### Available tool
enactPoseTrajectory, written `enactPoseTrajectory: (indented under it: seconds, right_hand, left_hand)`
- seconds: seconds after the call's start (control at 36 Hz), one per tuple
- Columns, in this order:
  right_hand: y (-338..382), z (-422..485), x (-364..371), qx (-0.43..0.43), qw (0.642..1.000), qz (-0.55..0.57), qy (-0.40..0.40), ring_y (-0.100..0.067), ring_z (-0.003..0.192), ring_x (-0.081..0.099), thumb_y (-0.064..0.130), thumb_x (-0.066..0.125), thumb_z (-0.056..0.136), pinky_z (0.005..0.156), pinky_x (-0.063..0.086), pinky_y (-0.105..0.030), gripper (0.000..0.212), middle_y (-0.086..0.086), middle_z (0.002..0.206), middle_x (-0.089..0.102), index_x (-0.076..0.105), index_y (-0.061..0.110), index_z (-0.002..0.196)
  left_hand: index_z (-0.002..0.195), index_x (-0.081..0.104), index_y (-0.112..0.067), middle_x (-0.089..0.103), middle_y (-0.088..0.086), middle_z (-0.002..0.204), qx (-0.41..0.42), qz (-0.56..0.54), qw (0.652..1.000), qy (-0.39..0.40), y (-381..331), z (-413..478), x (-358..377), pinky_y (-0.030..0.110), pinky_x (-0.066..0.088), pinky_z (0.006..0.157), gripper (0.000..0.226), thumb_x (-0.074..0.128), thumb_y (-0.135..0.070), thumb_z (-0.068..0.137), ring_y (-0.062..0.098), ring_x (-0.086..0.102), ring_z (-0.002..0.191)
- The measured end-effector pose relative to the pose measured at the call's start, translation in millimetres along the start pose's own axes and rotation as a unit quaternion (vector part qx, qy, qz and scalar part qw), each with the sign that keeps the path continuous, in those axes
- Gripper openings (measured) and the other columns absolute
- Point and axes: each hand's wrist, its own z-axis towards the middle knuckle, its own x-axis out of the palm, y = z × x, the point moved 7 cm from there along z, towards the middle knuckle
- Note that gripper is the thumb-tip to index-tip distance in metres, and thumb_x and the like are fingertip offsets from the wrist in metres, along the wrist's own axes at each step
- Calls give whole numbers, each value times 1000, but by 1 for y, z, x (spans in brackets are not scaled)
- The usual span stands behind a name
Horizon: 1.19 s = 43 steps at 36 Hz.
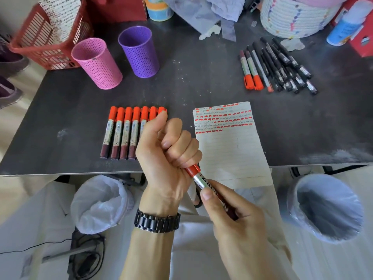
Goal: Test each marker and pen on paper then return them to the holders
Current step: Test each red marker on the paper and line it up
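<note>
Dark grey counter (60, 110), dusty, with a pink perforated holder (96, 63) and a purple perforated holder (139, 51) standing empty at the back left. Row of red-capped markers (123, 132) lies side by side near the front edge; mixed pile of red markers and black pens (276, 65) far right. Lined paper sheet (228, 142), top rows filled with red test strokes.

Held above the counter's front edge: one red-capped marker with a silver label (198, 178). Left hand (167, 152) clenched round its cap; right hand (234, 215) grasping the barrel.

Judgement: light, stiff plastic, smooth barrel, likely slippery. Cap fits tight; grip the barrel low, pull or press straight along the axis. Whether capping or uncapping, cannot tell.
</note>
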Motion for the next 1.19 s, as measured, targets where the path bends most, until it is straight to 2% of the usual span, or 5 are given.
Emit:
enactPoseTrajectory:
  seconds: [0.17,0.44,0.64,0.86,1.19]
  right_hand:
    - [6,-5,3,-3,1000,10,-1,-5,48,35,57,67,80,47,31,-14,29,-8,67,60,81,39,98]
    - [14,20,5,-19,996,-33,78,-2,48,42,47,68,92,50,31,-7,17,15,55,49,80,36,90]
    - [4,35,8,15,997,-13,80,-3,46,46,51,65,83,46,33,-9,25,6,60,57,79,34,95]
    - [0,37,21,7,984,-128,127,-3,60,62,62,68,85,60,43,-11,22,6,75,74,71,53,105]
    - [47,76,-22,-72,967,-228,89,-9,59,66,16,74,87,53,46,-13,23,-4,63,70,77,40,87]
  left_hand:
    - [55,17,-26,10,-10,44,16,59,998,-4,-1,0,6,21,8,35,45,44,-34,90,8,5,39]
    - [62,38,-19,27,-7,46,50,113,992,-25,-17,4,-6,20,21,40,33,45,-26,93,9,20,42]
    - [111,65,-13,71,-3,109,80,346,931,-81,-16,-15,-43,25,54,81,32,69,-30,85,17,67,100]
    - [110,74,-26,75,3,109,39,425,896,-121,-13,-44,-74,34,56,90,37,72,-52,84,19,70,105]
    - [113,71,-29,75,3,90,160,489,814,-272,-149,-46,-125,34,60,57,28,65,-37,88,26,76,73]
